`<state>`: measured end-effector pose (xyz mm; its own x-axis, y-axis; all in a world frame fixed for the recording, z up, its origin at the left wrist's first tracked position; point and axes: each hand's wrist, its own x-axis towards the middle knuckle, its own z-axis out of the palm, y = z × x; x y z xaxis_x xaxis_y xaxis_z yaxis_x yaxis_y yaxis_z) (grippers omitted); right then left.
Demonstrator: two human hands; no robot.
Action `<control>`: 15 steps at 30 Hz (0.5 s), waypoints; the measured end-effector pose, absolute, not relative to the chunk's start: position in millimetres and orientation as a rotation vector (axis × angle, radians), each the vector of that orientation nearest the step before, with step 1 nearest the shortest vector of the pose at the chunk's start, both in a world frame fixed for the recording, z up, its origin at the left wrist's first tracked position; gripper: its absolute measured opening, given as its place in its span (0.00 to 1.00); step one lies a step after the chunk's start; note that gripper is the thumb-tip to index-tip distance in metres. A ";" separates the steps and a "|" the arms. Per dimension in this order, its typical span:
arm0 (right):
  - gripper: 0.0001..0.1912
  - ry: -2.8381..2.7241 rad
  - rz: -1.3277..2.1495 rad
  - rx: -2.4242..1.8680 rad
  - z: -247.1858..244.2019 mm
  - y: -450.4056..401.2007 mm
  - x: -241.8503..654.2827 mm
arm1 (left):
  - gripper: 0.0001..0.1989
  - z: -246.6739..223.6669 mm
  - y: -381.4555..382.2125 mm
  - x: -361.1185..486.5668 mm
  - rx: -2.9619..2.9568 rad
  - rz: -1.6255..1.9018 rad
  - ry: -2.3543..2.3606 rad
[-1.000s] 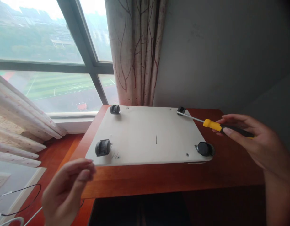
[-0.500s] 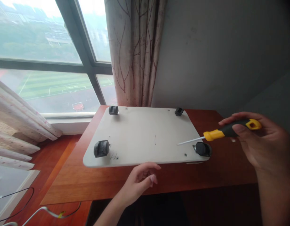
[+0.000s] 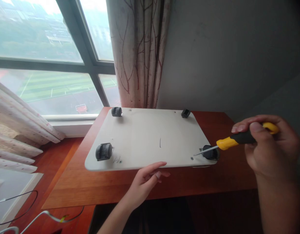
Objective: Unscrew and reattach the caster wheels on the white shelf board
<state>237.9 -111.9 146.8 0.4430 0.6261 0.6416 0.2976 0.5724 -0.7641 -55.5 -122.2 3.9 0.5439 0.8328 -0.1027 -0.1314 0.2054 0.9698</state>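
A white board point(image 3: 145, 138) lies flat with black casters at its corners, wheels up. My right hand point(image 3: 269, 146) is closed round the yellow and black handle of a screwdriver point(image 3: 229, 142). Its shaft slants down to the left, passing in front of the near right caster point(image 3: 210, 152), and the tip is close to a screw point(image 3: 192, 158) in the board. Whether the tip touches anything, I cannot tell. My left hand point(image 3: 150, 178) is at the board's near edge, holding nothing, fingers apart with the index stretched out.
Under the board is a reddish wooden table point(image 3: 74, 187). A window point(image 3: 43, 91) and a patterned curtain point(image 3: 140, 55) stand behind and to the left, with a grey wall point(image 3: 213, 58) at the back right. Cables point(image 3: 40, 217) hang at the lower left.
The screwdriver's tip has moved right and nearer me, from over the board toward the near right screw. My left index finger has stretched out along the board's edge.
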 end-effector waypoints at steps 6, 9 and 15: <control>0.06 -1.173 0.266 -0.981 141.1 -108.3 240.1 | 0.19 8.6 -122.1 -53.8 1.149 0.786 0.724; 0.06 -1.178 0.263 -0.989 139.6 -107.6 241.2 | 0.18 8.3 -121.2 -53.2 1.145 0.792 0.705; 0.05 -1.220 0.215 -1.026 140.9 -108.2 236.2 | 0.19 4.9 -119.6 -51.7 1.140 0.794 0.689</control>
<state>236.2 -108.2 140.9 0.3844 0.6358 0.6693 0.3681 0.5593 -0.7428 -51.7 -119.6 4.9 0.5496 0.8320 -0.0751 -0.1918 0.2132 0.9580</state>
